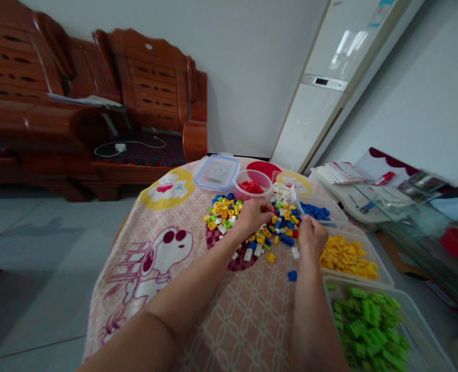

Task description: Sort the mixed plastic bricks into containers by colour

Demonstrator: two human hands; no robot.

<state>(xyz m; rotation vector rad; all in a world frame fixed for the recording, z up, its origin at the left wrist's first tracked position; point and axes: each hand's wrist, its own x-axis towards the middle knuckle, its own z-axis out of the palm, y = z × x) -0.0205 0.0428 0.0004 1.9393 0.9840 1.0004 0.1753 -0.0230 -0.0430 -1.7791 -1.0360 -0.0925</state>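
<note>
Both hands are in at the pile of mixed bricks (266,232) on the table (244,315)! The left hand (255,214), fingers curled, works over the middle; the right hand (313,235), fingers bent, is at the pile's right edge, near the blue bricks (316,211). Whether either grips a brick, I can't tell from here. Red bricks (251,187) sit in the round tub (248,196) just beyond; yellow bricks (347,257) nearer, at right.

The left hand (253,214) is over a brick pile (265,232), the right hand (313,235) at its three-o'clock edge. Around it: lid (218,172) at eleven, tub (253,196) of red bricks (251,187) at twelve, white bricks (284,193) at one, blue bricks (315,212) past two, yellow bricks (348,257) past three, green bricks (371,328) past four.
</note>
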